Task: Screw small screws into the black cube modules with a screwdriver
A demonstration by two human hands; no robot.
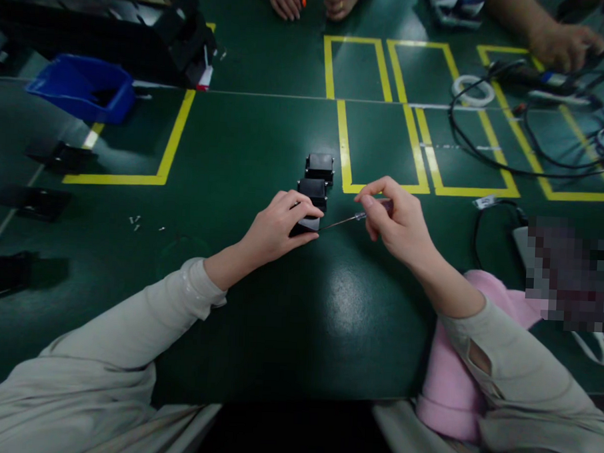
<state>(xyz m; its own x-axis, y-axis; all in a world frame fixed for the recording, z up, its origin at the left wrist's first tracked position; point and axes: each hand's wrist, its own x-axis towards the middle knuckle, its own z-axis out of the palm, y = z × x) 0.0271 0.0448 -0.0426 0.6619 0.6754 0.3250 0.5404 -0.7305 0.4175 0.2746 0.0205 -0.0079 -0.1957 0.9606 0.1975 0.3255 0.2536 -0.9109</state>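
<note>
My left hand [281, 225] is closed around a small black box-shaped part [305, 224] on the green table [265, 158]. My right hand [395, 218] pinches a small screwdriver [352, 219] whose thin metal tip points left and meets the side of that part. Two more black box parts stand in a row just beyond it, the nearer one [312, 191] touching my left fingers, the farther one [319, 167] behind.
A blue bin [82, 95] and black fixtures lie at the left. Several tiny screws [135, 220] are scattered at left. Yellow tape rectangles [380, 143] mark the table. Cables [510, 149] and a tape roll [472, 89] lie at right. Other people's hands [565, 44] work at the far edge.
</note>
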